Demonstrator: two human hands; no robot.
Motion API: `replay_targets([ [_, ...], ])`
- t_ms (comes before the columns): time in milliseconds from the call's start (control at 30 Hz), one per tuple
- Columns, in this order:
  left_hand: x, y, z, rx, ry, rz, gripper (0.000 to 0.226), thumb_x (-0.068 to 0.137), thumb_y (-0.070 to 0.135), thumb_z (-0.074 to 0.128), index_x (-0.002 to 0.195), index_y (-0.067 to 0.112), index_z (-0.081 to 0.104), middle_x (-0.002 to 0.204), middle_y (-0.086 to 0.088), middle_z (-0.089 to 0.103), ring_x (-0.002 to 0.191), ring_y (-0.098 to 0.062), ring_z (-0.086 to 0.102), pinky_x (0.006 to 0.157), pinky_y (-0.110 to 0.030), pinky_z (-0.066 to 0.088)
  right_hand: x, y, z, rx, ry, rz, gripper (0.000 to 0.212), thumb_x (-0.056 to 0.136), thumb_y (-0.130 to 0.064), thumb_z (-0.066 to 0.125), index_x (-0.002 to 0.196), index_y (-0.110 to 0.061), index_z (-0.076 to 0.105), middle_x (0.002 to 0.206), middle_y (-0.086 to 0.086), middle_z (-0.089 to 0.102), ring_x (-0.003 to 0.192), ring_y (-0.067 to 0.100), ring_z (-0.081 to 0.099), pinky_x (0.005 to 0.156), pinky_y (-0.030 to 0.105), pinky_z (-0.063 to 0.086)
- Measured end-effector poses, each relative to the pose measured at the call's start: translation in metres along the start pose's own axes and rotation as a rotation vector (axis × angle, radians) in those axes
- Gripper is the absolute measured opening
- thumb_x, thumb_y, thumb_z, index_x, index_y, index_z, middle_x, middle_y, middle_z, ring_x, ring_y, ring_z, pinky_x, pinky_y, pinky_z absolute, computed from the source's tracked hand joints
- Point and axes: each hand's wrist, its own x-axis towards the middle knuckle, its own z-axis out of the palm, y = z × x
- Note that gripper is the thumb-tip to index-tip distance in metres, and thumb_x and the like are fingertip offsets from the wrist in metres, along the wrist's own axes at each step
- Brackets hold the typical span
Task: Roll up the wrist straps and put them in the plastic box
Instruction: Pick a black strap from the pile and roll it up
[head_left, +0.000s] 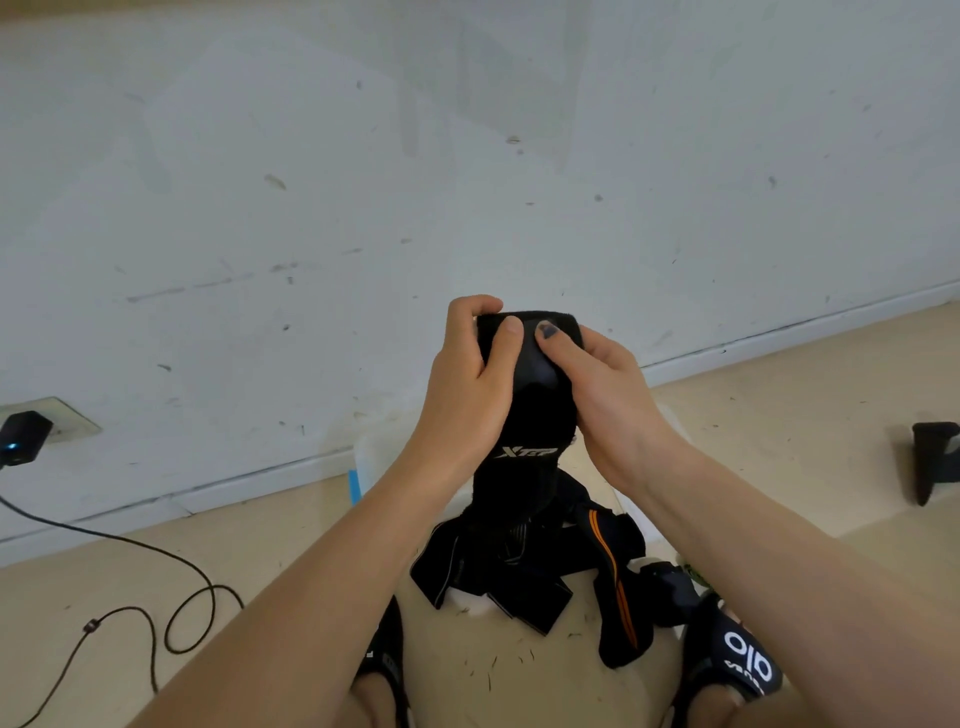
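Scuffed white wall (311, 182) fills most of the view, meeting a pale beige floor (779, 415) along a skirting board. Both hands are raised in front of it, gripping one black wrist strap (524, 415): the left hand (467, 384) curls round its upper left edge with the thumb on the front, and the right hand (602, 384) pinches the top from the other side. The strap's tail hangs down to a heap of black straps (524, 561) on the floor. Behind the heap stands the plastic box (366, 457), mostly hidden. A black cable (171, 587) loops at left.
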Motion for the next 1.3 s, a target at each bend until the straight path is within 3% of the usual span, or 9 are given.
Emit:
replay_targets([
  [267, 0.0, -0.003, 0.0, 0.046, -0.022, 0.053, 0.028, 0.108, 0.023, 0.045, 0.136, 0.028, 0.041, 0.115, 0.001, 0.064, 0.103, -0.015, 0.067, 0.091, -0.043, 0.057, 0.002, -0.002, 0.004, 0.017, 0.038, 0.045, 0.029, 0.103, -0.032, 0.061, 0.111, -0.009, 0.076, 0.1, 0.015, 0.078, 0.085, 0.022, 0.074, 0.071, 0.03, 0.059],
  [433, -0.004, -0.006, 0.003, 0.051, -0.186, -0.01, 0.048, 0.108, 0.02, 0.047, 0.15, 0.027, 0.026, 0.115, 0.007, 0.063, 0.101, -0.002, 0.065, 0.086, -0.015, 0.05, 0.004, -0.002, 0.001, 0.099, 0.148, 0.06, 0.028, 0.103, -0.029, 0.062, 0.113, -0.006, 0.074, 0.099, 0.013, 0.078, 0.085, 0.025, 0.075, 0.074, 0.035, 0.061],
  [567, -0.002, -0.005, -0.003, 0.016, -0.102, 0.031, 0.043, 0.107, 0.015, 0.048, 0.144, 0.033, 0.036, 0.108, 0.003, 0.066, 0.099, -0.006, 0.066, 0.088, -0.021, 0.053, 0.005, -0.008, -0.002, 0.065, 0.032, 0.124, 0.033, 0.103, -0.032, 0.059, 0.118, -0.006, 0.074, 0.103, 0.012, 0.077, 0.091, 0.025, 0.074, 0.081, 0.039, 0.059],
  [700, 0.003, 0.0, -0.008, 0.004, -0.002, 0.014, 0.029, 0.105, 0.013, 0.048, 0.128, 0.03, 0.055, 0.112, 0.007, 0.067, 0.101, -0.006, 0.066, 0.087, -0.027, 0.056, 0.003, -0.009, -0.003, -0.035, -0.01, 0.079, 0.018, 0.102, -0.018, 0.059, 0.103, -0.004, 0.07, 0.088, 0.008, 0.071, 0.076, 0.017, 0.07, 0.059, 0.026, 0.056],
  [767, 0.005, 0.001, -0.009, 0.038, 0.031, 0.022, 0.024, 0.104, 0.015, 0.051, 0.119, 0.026, 0.065, 0.111, 0.012, 0.07, 0.104, -0.005, 0.067, 0.092, -0.034, 0.057, 0.002, -0.009, -0.004, -0.041, -0.005, 0.063, 0.023, 0.102, -0.016, 0.06, 0.109, 0.005, 0.066, 0.09, 0.012, 0.069, 0.072, 0.017, 0.07, 0.055, 0.025, 0.055],
  [933, 0.005, 0.005, -0.014, 0.058, 0.047, -0.031, 0.026, 0.104, 0.022, 0.055, 0.125, 0.027, 0.069, 0.115, 0.015, 0.071, 0.109, -0.001, 0.065, 0.099, -0.03, 0.054, 0.001, -0.009, -0.003, -0.031, -0.066, 0.089, 0.024, 0.104, -0.018, 0.057, 0.111, 0.0, 0.07, 0.091, 0.009, 0.073, 0.075, 0.016, 0.072, 0.059, 0.025, 0.056],
  [1100, 0.004, 0.007, -0.013, 0.01, 0.032, -0.075, 0.022, 0.104, 0.025, 0.053, 0.124, 0.03, 0.061, 0.094, -0.01, 0.07, 0.089, -0.017, 0.069, 0.082, -0.034, 0.059, 0.001, -0.006, -0.001, -0.07, 0.0, 0.045, 0.026, 0.104, -0.018, 0.058, 0.112, 0.003, 0.071, 0.086, 0.007, 0.075, 0.07, 0.012, 0.073, 0.056, 0.022, 0.055],
  [1200, 0.002, 0.006, -0.01, -0.058, -0.047, -0.146, 0.027, 0.106, 0.033, 0.05, 0.133, 0.028, 0.047, 0.097, 0.004, 0.07, 0.086, 0.003, 0.067, 0.069, -0.012, 0.052, 0.003, -0.007, -0.002, 0.01, 0.04, 0.061, 0.026, 0.104, -0.02, 0.059, 0.112, 0.001, 0.072, 0.087, 0.009, 0.074, 0.07, 0.014, 0.073, 0.056, 0.026, 0.056],
  [1300, 0.0, 0.003, -0.005, -0.059, -0.07, -0.132, 0.028, 0.107, 0.025, 0.051, 0.133, 0.024, 0.044, 0.099, 0.009, 0.069, 0.086, 0.005, 0.067, 0.064, -0.008, 0.049, 0.004, -0.009, -0.004, 0.103, 0.026, 0.093, 0.032, 0.104, -0.022, 0.058, 0.116, 0.005, 0.07, 0.091, 0.012, 0.074, 0.077, 0.02, 0.073, 0.063, 0.029, 0.059],
])
